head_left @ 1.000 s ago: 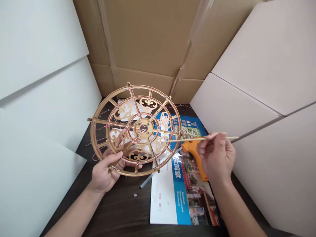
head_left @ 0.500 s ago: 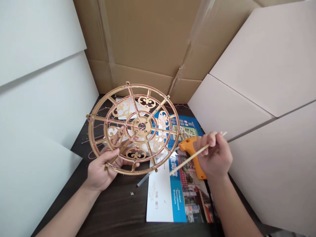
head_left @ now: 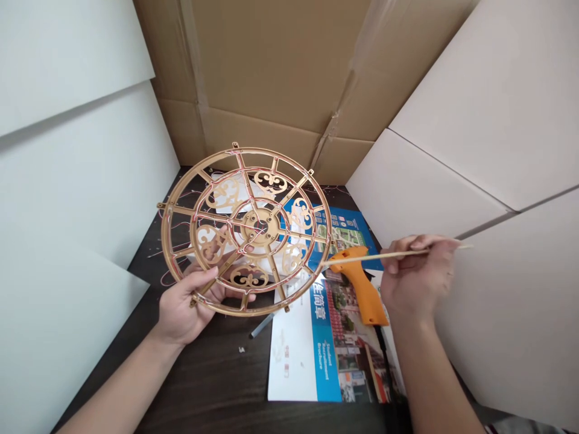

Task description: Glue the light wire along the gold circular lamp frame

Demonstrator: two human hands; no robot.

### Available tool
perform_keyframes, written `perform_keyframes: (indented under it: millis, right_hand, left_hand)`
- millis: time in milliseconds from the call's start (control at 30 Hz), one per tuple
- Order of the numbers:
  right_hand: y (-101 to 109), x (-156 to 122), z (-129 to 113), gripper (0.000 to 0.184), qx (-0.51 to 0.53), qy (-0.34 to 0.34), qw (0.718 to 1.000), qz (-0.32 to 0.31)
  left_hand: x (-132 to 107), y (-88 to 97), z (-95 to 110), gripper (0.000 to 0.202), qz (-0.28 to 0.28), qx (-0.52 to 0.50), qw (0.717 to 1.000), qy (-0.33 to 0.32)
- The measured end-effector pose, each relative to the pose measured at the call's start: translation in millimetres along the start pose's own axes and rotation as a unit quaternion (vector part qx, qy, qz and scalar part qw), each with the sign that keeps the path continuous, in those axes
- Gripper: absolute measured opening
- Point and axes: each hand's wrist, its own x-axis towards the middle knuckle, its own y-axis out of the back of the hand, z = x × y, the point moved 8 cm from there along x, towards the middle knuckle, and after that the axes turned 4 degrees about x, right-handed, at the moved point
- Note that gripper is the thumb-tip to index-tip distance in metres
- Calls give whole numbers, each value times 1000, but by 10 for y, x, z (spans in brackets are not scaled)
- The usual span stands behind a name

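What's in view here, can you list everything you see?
round openwork metal frame: 1, gold, held in the left hand above the table
thin wires: several, red, strung along the frame and trailing below it
wooden skewer: 1, pale tan, held in the right hand
hot glue gun: 1, orange, lying on the brochure
printed brochure: 1, blue and white, on the table
glue stick: 1, grey, on the table left of the brochure
dark tabletop: 1, dark brown, under everything
cardboard sheet: 1, tan, at the back
white panels: several, white, along both sides
left hand: 1, under the frame, gripping its rim
right hand: 1, right of the glue gun, pinching the skewer
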Motion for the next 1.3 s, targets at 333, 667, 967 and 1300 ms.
perform_keyframes:
  millis: [333,667,967,1300]
  right_hand:
    - [-114,-158,-31,51,-98,51,991,-77]
    - [-60,-2,154,54,10,-67,997,-47]
    - [-403,-166,126,65,98,-192,928,-304]
    - [-537,-272,-4,61,106,-203,893,-388]
  left_hand:
    - [-6,51,-14,63,13,-7,1000,7]
    - [-7,-38,28,59,-22,-9,1000,-10]
    - [-1,-104,61,55,-36,-8,999,-19]
    - [-6,-67,49,56,-26,-23,999,-11]
